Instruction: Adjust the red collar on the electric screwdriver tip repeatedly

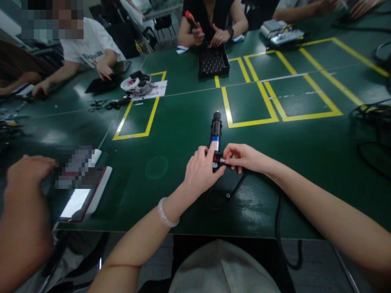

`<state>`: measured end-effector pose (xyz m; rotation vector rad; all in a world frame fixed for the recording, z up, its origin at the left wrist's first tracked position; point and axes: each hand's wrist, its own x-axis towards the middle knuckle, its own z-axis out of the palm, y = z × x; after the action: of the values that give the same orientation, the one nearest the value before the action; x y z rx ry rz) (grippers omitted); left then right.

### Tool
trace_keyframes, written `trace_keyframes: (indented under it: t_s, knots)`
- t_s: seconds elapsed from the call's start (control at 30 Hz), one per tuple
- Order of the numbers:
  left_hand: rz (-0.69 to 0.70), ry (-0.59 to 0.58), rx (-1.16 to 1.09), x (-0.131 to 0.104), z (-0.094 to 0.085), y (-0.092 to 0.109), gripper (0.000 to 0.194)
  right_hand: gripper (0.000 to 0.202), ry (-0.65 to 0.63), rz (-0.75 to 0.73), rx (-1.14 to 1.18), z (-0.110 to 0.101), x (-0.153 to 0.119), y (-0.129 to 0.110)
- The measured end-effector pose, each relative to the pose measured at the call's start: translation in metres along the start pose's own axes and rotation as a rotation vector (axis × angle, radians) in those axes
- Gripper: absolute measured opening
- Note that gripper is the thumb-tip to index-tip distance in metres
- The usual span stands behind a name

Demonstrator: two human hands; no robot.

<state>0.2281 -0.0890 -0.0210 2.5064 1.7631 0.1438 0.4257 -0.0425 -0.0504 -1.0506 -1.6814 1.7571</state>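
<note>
A slim black and silver device (216, 129) with a blue band lies on the green table, its narrow tip pointing away from me. My left hand (200, 169), with a pale bangle at the wrist, holds the device's near end, index finger along the silver part and thumb at the lower side. At the right of that same end, my right hand (240, 157) has its fingertips pinched at a small red and silver part; what exactly they grip is too small to tell. A thin black cable runs below both hands.
Phones (99, 191) lie at the left beside another person's arm. Yellow tape rectangles mark the green table (183, 211). Across it are a black tray (214, 61), a white coil on paper and people's hands. Black cables (378, 130) lie at the right.
</note>
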Motion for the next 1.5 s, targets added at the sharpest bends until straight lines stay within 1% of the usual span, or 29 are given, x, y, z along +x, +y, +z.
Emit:
trace_keyframes:
  t_s: [0.1, 0.33, 0.53, 0.6, 0.77, 0.9, 1.0, 1.13, 1.27, 1.4, 1.5]
  knots:
    - [0.001, 0.003, -0.001, 0.000, 0.001, 0.000, 0.078, 0.026, 0.026, -0.006, -0.026, -0.001, 0.000, 0.002]
    - [0.006, 0.019, -0.019, 0.002, 0.003, 0.002, 0.076, 0.026, 0.035, -0.006, 0.060, 0.004, 0.004, 0.009]
    - [-0.009, 0.032, 0.003, 0.004, 0.004, 0.004, 0.073, 0.014, 0.038, -0.038, 0.091, 0.006, 0.004, 0.007]
    - [-0.014, 0.035, 0.016, 0.005, 0.004, 0.005, 0.071, 0.013, 0.031, -0.037, 0.108, 0.006, 0.004, 0.006]
    - [-0.024, 0.020, 0.063, 0.007, 0.001, 0.004, 0.071, 0.018, 0.041, -0.024, 0.107, 0.001, 0.002, 0.003]
    - [-0.015, 0.012, 0.112, 0.005, -0.003, -0.005, 0.073, 0.016, 0.083, -0.020, 0.089, -0.008, 0.000, 0.000]
    - [-0.019, 0.004, 0.163, 0.000, -0.008, -0.021, 0.073, 0.014, 0.136, -0.033, 0.091, -0.015, -0.001, -0.001]
    - [-0.030, -0.008, 0.255, -0.009, -0.015, -0.052, 0.074, 0.011, 0.196, -0.037, 0.103, -0.019, -0.001, -0.001]
    - [-0.084, -0.037, 0.339, -0.018, -0.023, -0.090, 0.072, 0.007, 0.207, -0.035, 0.103, -0.019, 0.000, -0.002]
    - [-0.187, -0.061, 0.411, -0.027, -0.030, -0.131, 0.070, 0.004, 0.204, -0.029, 0.093, -0.018, -0.002, -0.003]
    - [-0.272, -0.075, 0.465, -0.031, -0.033, -0.166, 0.070, 0.002, 0.198, -0.024, 0.087, -0.017, -0.002, -0.005]
